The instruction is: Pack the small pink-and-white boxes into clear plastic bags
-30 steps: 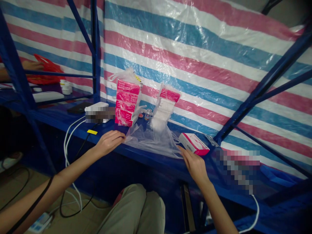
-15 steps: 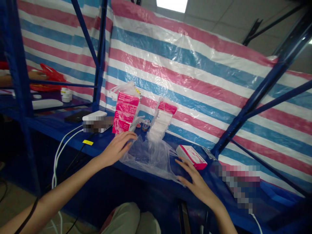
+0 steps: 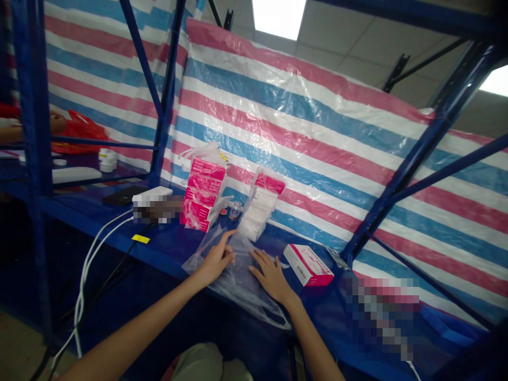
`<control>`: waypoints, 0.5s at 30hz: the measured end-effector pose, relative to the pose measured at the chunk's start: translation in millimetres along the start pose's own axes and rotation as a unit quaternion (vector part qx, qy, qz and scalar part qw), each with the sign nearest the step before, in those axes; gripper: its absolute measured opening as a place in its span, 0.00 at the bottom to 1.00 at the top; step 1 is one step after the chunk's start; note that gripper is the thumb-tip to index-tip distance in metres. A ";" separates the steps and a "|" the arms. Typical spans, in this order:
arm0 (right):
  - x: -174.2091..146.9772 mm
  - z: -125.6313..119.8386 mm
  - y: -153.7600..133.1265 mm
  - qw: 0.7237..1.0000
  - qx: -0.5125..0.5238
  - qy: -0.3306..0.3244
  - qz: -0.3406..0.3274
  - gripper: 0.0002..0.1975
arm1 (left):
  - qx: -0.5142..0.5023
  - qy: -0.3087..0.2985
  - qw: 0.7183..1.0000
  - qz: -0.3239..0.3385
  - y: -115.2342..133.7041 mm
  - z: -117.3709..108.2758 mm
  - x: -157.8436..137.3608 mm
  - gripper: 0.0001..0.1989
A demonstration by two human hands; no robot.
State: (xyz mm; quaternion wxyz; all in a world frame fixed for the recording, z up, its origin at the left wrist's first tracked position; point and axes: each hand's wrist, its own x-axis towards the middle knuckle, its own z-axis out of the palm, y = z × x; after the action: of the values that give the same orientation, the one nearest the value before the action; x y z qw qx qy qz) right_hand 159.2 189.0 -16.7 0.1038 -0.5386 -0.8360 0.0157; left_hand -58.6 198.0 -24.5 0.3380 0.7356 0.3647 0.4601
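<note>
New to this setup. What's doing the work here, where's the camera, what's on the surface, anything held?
No machine: these are a person's bare hands, seen from a camera worn on that person's head, looking forward and down. The left hand and right hand are at a clear plastic bag spread on a blue shelf. The right hand's fingers are spread over it; whether the left grips any of it, I can't tell.

Behind stand plastic-wrapped pink boxes, a small jar and a clear-wrapped white stack. A pink-and-white box lies to the right. At far left, another person's hand is near a red bag.
</note>
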 end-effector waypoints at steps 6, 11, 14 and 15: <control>-6.0 -0.1 1.0 0.999 0.033 0.001 -0.004 0.25 | 0.343 -0.005 0.938 0.050 34.0 -20.0 -31.5 0.12; -4.9 4.3 4.4 0.999 0.036 0.005 -0.019 0.24 | 0.432 -0.014 0.878 0.207 66.7 -15.3 -46.7 0.18; -4.3 11.3 10.0 0.999 0.034 0.029 -0.017 0.27 | 0.420 -0.146 0.831 0.334 60.5 -5.1 -52.7 0.37; -3.7 12.7 11.7 0.998 0.037 0.049 -0.013 0.28 | 0.424 -0.163 0.816 0.356 53.5 -0.3 -54.2 0.37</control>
State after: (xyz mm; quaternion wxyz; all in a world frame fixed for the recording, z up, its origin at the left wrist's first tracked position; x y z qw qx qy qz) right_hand 168.7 191.6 -31.3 0.1645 -0.5238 -0.8356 0.0187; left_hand -63.7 125.0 -3.2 -0.1408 0.9488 0.1758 0.2214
